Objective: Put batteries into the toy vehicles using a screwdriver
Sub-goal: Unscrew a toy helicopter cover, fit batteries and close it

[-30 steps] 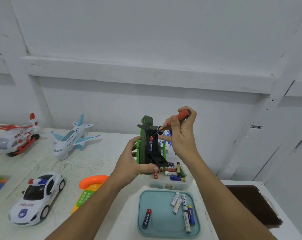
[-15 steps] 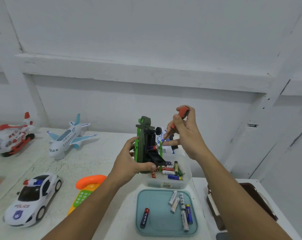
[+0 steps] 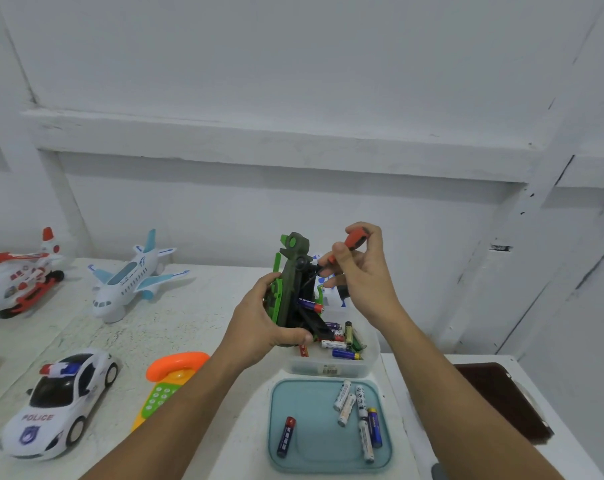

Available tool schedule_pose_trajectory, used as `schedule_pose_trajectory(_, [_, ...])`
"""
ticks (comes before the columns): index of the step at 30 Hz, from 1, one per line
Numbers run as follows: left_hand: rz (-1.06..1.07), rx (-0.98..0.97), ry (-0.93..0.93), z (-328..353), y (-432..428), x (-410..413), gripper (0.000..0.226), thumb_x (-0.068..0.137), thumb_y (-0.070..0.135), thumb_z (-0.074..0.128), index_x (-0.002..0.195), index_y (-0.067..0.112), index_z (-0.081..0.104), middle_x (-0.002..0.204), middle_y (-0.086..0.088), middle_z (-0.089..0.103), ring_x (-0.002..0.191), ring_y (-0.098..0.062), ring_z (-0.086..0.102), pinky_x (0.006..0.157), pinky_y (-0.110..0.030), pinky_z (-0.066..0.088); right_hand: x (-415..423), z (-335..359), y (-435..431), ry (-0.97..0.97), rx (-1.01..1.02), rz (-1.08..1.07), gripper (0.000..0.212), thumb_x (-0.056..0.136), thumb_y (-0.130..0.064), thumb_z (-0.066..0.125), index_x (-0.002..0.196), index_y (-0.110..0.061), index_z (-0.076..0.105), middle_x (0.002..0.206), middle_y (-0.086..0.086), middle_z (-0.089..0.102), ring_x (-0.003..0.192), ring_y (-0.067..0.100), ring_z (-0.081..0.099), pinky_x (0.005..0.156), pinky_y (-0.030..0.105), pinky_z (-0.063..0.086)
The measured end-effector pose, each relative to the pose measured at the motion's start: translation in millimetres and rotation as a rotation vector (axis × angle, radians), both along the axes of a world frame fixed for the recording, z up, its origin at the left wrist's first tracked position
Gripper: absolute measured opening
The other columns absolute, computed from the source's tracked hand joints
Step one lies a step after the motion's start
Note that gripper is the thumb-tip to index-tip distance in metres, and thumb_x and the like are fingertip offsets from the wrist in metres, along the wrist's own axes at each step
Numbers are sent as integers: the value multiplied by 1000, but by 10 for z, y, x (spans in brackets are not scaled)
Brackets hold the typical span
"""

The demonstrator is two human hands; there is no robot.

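Note:
My left hand (image 3: 262,323) grips a dark green toy vehicle (image 3: 291,289) upright above the table, its underside turned to the right. The black battery cover hangs open at the bottom, and a blue battery (image 3: 309,304) with a red end sits in the compartment. My right hand (image 3: 361,271) pinches a small screwdriver (image 3: 349,242) with an orange handle; its tip points down-left at the toy's upper underside. A clear tub (image 3: 331,365) of several batteries stands just below the toy. In front of it a teal tray (image 3: 314,441) holds several loose batteries.
On the white table stand a white toy airplane (image 3: 132,277), a red-and-white helicopter (image 3: 19,275), a police car (image 3: 59,403) and an orange-and-green toy phone (image 3: 167,379). A dark brown tray (image 3: 498,400) lies at the right. A white wall runs close behind.
My right hand has shifted slightly with the screwdriver, whose tip stays at the toy's underside. The left hand keeps its hold on the toy. The view has drifted a little.

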State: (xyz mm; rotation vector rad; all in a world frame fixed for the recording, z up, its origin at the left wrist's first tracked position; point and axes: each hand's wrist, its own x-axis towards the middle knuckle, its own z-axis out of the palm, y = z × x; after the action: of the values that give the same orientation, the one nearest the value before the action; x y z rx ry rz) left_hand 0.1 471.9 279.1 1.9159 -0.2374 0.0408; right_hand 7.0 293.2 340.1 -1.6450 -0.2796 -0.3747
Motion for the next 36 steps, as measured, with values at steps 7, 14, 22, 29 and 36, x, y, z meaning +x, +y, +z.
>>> schedule_pose_trajectory(7, [15,29,-10,9,-12,21,102,52,23,97,136,34,41,100,34,45,89,9,48,66,-3,39,4,-100,19,49,-83,13,19,100,-20,49,104,-35,38,85,10,69,74,26,67,70,39,58])
schedule_pose_trajectory(14, [29,115,-17,-21,-20,55,106,50,27,98,139,32,40,114,18,51,103,-7,49,79,-12,42,39,-64,-45,89,-51,19,11,102,-23,46,100,-30,37,79,11,66,61,19,61,59,27,53])
schedule_pose_trajectory(22, [40,170,-43,-57,-26,90,109,47,31,98,140,31,41,122,12,51,112,-12,49,92,-27,45,59,-129,-66,96,62,21,13,100,-20,48,102,-25,37,85,16,69,67,26,66,63,32,58])
schedule_pose_trajectory(29, [31,166,-43,-37,-41,80,107,48,31,98,139,31,41,118,15,49,110,-9,49,87,-20,41,71,-144,-46,144,-55,21,11,102,-21,45,101,-29,36,79,14,66,63,23,59,59,33,54])
schedule_pose_trajectory(36, [44,100,-5,-23,36,76,110,44,28,99,139,30,44,119,9,56,110,-14,55,85,-21,53,75,-107,-130,146,72,-22,9,102,-20,46,100,-23,38,83,17,66,63,25,62,55,28,54])
